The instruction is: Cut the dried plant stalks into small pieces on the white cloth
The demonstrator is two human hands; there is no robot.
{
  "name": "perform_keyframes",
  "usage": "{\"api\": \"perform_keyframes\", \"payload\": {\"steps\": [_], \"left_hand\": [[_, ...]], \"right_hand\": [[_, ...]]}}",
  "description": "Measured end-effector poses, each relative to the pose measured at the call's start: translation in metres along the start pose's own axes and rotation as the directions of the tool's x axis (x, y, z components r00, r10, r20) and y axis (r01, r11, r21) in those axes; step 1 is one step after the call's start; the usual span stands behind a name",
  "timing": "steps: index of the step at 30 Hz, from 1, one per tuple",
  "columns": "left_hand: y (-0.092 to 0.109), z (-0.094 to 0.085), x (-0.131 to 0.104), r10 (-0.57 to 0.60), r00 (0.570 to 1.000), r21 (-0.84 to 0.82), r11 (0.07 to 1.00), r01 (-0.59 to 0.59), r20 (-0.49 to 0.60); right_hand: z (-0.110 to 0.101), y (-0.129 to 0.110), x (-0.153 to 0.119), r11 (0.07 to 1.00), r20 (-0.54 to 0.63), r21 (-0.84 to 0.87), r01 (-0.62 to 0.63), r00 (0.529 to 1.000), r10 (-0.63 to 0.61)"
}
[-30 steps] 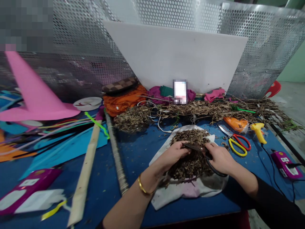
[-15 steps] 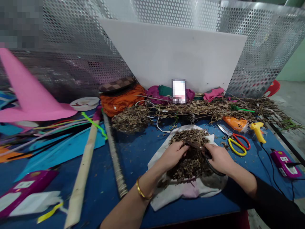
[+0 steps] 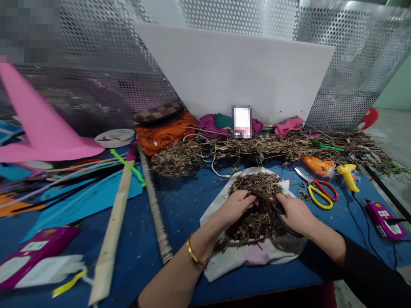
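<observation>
A pile of crumbled dry leaves (image 3: 253,222) lies on a white cloth (image 3: 224,267) in front of me. Over the pile, my right hand (image 3: 290,211) is closed round the handles of dark scissors (image 3: 263,196), whose blades point left. My left hand (image 3: 238,206), with a gold bangle on its wrist, has its fingers pinched together at the tip of the blades. What those fingers hold is too small to make out.
Red-and-yellow scissors (image 3: 322,193), a yellow glue gun (image 3: 348,177) and a purple power strip (image 3: 385,220) lie right. Dry twigs (image 3: 272,146) line the back. A wooden stick (image 3: 112,233), a wrapped rod (image 3: 156,209) and a pink cone hat (image 3: 45,124) are left.
My left hand has shifted slightly and its fingers are drawn closer together by the blades. My right hand keeps its grip on the scissors, nearly unmoved.
</observation>
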State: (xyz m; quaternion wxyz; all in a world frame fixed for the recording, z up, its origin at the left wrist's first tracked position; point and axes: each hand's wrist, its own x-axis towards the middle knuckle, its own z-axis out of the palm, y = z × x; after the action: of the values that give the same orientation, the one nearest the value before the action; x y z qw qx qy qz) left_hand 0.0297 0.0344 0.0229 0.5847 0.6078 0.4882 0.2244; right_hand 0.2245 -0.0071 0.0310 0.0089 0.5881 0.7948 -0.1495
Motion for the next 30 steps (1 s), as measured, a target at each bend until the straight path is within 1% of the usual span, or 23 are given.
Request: {"api": "perform_keyframes", "payload": {"steps": [3, 8, 12, 23, 27, 30], "left_hand": [[0.0, 0.0, 0.001, -0.012, 1.0, 0.005, 1.0, 0.012, 0.005], [-0.007, 0.001, 0.004, 0.019, 0.997, 0.021, 1.0, -0.021, 0.074], [-0.009, 0.0, 0.006, -0.007, 0.998, -0.001, 1.0, 0.007, 0.067], [0.002, -0.002, -0.001, -0.119, 0.991, -0.039, 0.992, 0.121, 0.056], [0.003, -0.004, -0.001, -0.119, 0.99, -0.039, 0.992, 0.122, 0.072], [0.004, -0.003, -0.001, -0.098, 0.992, -0.041, 0.994, 0.102, 0.081]], "right_hand": [[0.002, 0.0, 0.0, 1.0, -0.003, -0.017, 0.002, 1.0, -0.002], [0.006, 0.001, 0.001, 0.998, -0.051, -0.061, 0.005, 0.999, -0.009], [0.008, 0.002, 0.001, 0.999, -0.019, -0.051, 0.014, 1.0, -0.015], [0.006, 0.0, 0.0, 0.998, -0.002, -0.056, 0.001, 1.0, -0.001], [0.004, 0.0, 0.0, 0.999, 0.022, -0.046, -0.002, 1.0, 0.003], [0.003, 0.001, 0.001, 0.999, -0.008, -0.048, 0.001, 1.0, -0.002]]}}
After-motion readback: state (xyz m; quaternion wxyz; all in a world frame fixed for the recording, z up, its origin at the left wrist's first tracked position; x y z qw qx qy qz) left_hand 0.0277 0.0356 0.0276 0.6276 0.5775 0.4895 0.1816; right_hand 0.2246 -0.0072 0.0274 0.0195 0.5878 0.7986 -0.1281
